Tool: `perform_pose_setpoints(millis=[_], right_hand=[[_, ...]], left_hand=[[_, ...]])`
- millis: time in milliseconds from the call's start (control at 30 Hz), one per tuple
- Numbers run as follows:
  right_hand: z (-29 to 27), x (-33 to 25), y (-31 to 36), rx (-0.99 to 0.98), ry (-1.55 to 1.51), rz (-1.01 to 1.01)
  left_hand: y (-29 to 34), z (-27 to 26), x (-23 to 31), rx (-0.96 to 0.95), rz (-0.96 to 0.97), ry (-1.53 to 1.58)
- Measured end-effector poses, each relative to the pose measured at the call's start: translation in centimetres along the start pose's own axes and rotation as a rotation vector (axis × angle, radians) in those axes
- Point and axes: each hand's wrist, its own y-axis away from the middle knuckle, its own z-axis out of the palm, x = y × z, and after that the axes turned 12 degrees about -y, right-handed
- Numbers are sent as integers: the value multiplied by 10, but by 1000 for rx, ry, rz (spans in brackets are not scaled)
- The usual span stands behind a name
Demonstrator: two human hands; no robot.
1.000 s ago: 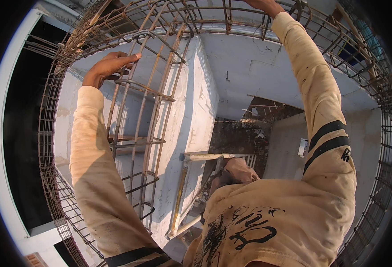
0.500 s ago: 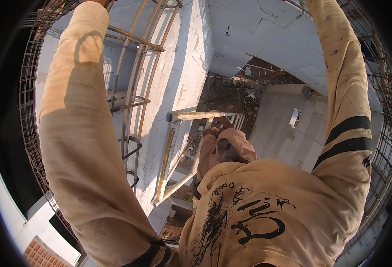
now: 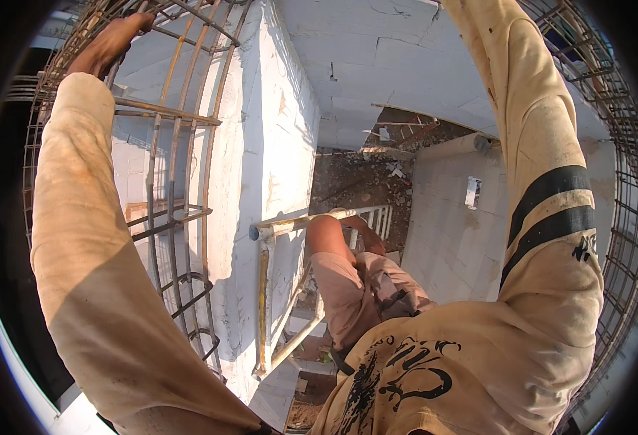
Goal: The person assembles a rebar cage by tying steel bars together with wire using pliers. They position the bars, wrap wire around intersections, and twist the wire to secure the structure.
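My left hand [image 3: 112, 42] reaches up at the upper left, its fingers closed round a rusty steel bar of a rebar cage [image 3: 176, 145]. Part of the grip is hidden behind the hand. The cage runs down beside a white wall corner, with bent stirrups tied across its long bars. My right arm [image 3: 543, 145], in a tan sleeve with black stripes, stretches up and leaves the picture at the top edge, so its hand is out of sight. Below me, my bent bare knee [image 3: 327, 238] is over a worn white-and-yellow metal scaffold frame [image 3: 264, 304].
White block walls [image 3: 384, 58] rise ahead. Rubble and dirt [image 3: 355, 174] lie on the ground far below, next to a pale block surface [image 3: 442, 210]. More rebar mesh [image 3: 623, 196] curves along the right side. The scaffold's ladder rungs [image 3: 377, 217] extend beyond my legs.
My left hand has come into view on the rebar at the upper left. One knee has come up to the scaffold's top rail. The whole view has shifted a little.
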Motion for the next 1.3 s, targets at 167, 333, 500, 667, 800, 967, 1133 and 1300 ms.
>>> perform_pose_setpoints(millis=[167,333,500,667,800,967,1133,1300], right_hand=[[-18,-35,-2,74,-306,475],[-34,-56,-1,150,-218,475],[-39,-57,-2,76,-301,584],[-48,-61,2,55,-329,556],[-63,-71,1,140,-405,411],[-80,-72,-3,-98,-493,724],[-67,-67,8,-54,-418,551],[-68,-63,0,-243,-421,893]], left_hand=[[9,0,6,44,-103,90],[24,-7,21,68,-120,46],[34,-11,32,51,-107,87],[42,-10,37,67,-93,-20],[46,-15,46,-24,-70,-30],[51,-8,54,113,-124,6],[57,-8,59,59,-155,66],[65,-17,65,17,-195,176]])
